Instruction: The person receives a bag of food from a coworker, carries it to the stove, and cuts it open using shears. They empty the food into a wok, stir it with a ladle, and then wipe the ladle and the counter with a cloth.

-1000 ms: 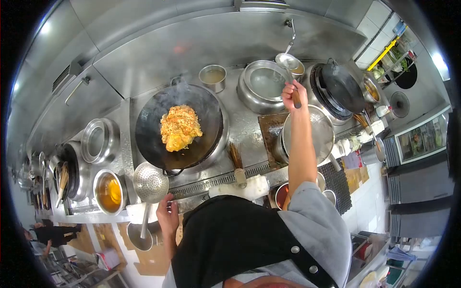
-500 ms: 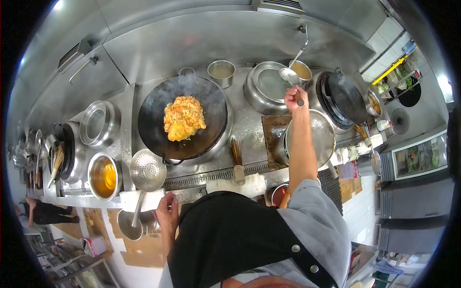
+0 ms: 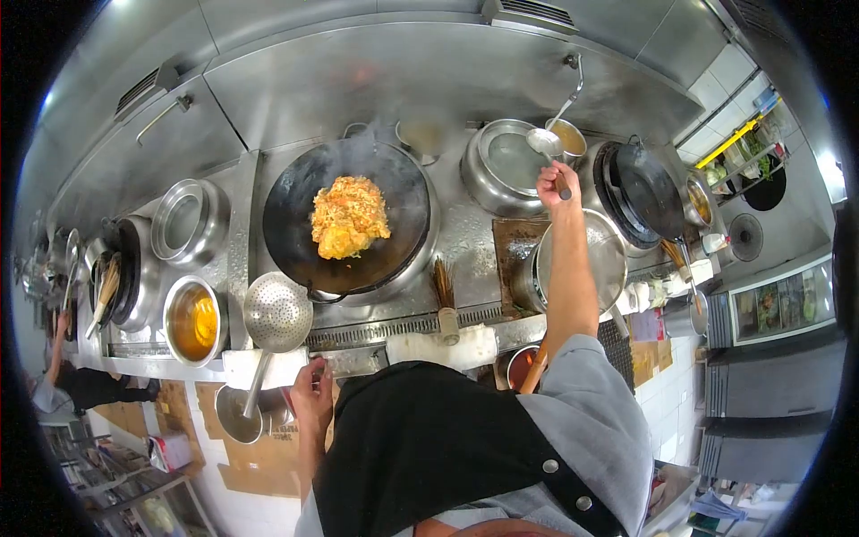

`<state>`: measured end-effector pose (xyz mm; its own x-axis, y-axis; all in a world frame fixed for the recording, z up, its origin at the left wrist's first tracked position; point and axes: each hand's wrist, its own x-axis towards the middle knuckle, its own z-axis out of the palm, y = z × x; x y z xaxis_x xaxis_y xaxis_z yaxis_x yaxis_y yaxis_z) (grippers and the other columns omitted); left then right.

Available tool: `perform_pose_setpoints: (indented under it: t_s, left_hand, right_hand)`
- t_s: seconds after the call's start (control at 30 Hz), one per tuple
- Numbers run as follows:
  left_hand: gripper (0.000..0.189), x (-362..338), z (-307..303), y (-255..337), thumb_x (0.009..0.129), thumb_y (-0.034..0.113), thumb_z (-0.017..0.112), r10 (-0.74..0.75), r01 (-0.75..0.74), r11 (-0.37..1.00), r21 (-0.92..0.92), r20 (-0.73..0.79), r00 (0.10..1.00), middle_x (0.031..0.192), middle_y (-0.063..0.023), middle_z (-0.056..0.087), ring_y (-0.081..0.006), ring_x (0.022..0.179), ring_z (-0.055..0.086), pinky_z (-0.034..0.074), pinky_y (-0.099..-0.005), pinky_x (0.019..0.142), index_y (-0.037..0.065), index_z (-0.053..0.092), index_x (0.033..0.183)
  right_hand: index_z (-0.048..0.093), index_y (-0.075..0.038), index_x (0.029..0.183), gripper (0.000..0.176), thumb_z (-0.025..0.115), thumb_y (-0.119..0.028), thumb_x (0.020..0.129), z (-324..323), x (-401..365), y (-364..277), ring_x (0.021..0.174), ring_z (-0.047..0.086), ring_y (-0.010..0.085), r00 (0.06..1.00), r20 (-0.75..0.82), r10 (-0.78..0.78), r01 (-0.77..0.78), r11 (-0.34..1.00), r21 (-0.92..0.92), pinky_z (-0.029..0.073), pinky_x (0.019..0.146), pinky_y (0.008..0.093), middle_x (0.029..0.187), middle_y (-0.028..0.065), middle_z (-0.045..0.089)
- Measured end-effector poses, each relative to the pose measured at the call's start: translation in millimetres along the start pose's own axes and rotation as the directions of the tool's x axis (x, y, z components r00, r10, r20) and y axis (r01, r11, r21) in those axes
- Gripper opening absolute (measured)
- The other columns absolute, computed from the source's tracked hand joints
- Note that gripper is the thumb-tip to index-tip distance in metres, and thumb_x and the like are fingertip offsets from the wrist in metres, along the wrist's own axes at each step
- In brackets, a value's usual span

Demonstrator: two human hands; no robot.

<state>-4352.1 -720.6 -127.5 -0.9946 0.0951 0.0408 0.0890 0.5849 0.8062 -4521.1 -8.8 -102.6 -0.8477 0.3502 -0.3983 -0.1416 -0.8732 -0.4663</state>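
Note:
My right hand (image 3: 559,184) is closed around the wooden handle end of a metal ladle (image 3: 544,141). The ladle's bowl hangs at the near rim of a small pot of yellowish liquid (image 3: 569,137), beside a large round pot of clear liquid (image 3: 511,157). My left hand (image 3: 312,394) is at the counter's front edge, fingers loosely bent and apart, and seems to hold nothing. Close to it lies a perforated skimmer (image 3: 278,309), its handle pointing toward me. A cooked egg-like mass (image 3: 349,217) sits in the steaming black wok (image 3: 291,242).
A bamboo brush (image 3: 446,304) stands at the front edge. On the left is a steel bowl of orange-yellow liquid (image 3: 183,345). A strainer-topped pot (image 3: 604,259) lies under my right forearm, with another wok (image 3: 649,197) beyond. A co-worker (image 3: 98,387) stands at far left.
The view has shifted slightly. My right hand still holds the ladle in nearly the same place. The co-worker's arm now reaches up toward the stove, and steam blurs the small pot behind the wok.

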Motion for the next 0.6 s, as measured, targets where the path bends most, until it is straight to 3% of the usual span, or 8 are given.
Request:
perform_pose_setpoints:
  t_s: [0.2, 0.37, 0.43, 0.53, 0.6]
  left_hand:
    - [0.029, -5, -3, -18, 0.097, 0.012, 0.074, 0.022, -0.022, 1.0, -0.004, -0.004, 1.0, 0.101, -0.0137, 0.075, -0.0219, 0.081, 0.07, 0.056, -0.0335, 0.067, 0.003, 0.073, 0.124]
    - [0.028, 1, -12, -26, 0.096, 0.011, 0.074, 0.07, -0.068, 0.996, -0.052, 0.034, 0.997, 0.102, -0.014, 0.074, -0.0231, 0.08, 0.07, 0.056, -0.0339, 0.067, 0.002, 0.073, 0.122]
    - [0.027, 10, -26, -36, 0.095, 0.008, 0.073, 0.112, -0.109, 0.994, -0.027, 0.095, 0.989, 0.106, -0.0138, 0.075, -0.0239, 0.081, 0.072, 0.057, -0.0336, 0.068, 0.002, 0.072, 0.121]
    - [0.027, 23, -45, -37, 0.096, 0.007, 0.073, 0.167, -0.158, 0.982, -0.103, 0.077, 0.983, 0.108, -0.0146, 0.076, -0.024, 0.081, 0.073, 0.057, -0.0343, 0.067, 0.001, 0.071, 0.122]
    - [0.027, 29, -56, -51, 0.097, 0.007, 0.073, 0.226, -0.218, 0.97, -0.106, 0.06, 0.972, 0.109, -0.0162, 0.076, -0.0243, 0.08, 0.074, 0.058, -0.0353, 0.066, 0.0, 0.07, 0.123]
  right_hand:
    - [0.054, -0.016, 0.086, 0.022, 0.07, -0.02, 0.099, 5, -37, 30, 0.057, 0.051, 0.0113, 0.999, 0.028, -0.026, 0.03, 0.986, -0.163, 0.037, 0.049, 0.0271, 0.066, -0.0044, 0.049]
    - [0.061, -0.012, 0.102, 0.012, 0.07, -0.02, 0.1, 29, -99, 79, 0.056, 0.049, 0.0102, 0.993, 0.119, 0.026, -0.009, 0.99, -0.14, 0.036, 0.049, 0.0271, 0.067, -0.006, 0.05]
    - [0.065, -0.009, 0.115, 0.02, 0.069, -0.022, 0.101, 41, -123, 108, 0.056, 0.047, 0.0099, 0.977, 0.197, 0.084, -0.063, 0.992, -0.109, 0.035, 0.049, 0.0271, 0.068, -0.0073, 0.05]
    - [0.065, -0.008, 0.122, 0.026, 0.068, -0.024, 0.102, 58, -156, 157, 0.055, 0.047, 0.0094, 0.948, 0.266, 0.174, -0.152, 0.983, -0.098, 0.035, 0.049, 0.0266, 0.068, -0.0082, 0.05]
    - [0.066, -0.008, 0.126, 0.03, 0.068, -0.026, 0.102, 76, -182, 193, 0.055, 0.047, 0.0088, 0.948, 0.229, 0.219, -0.198, 0.974, -0.11, 0.036, 0.049, 0.0266, 0.068, -0.0082, 0.051]
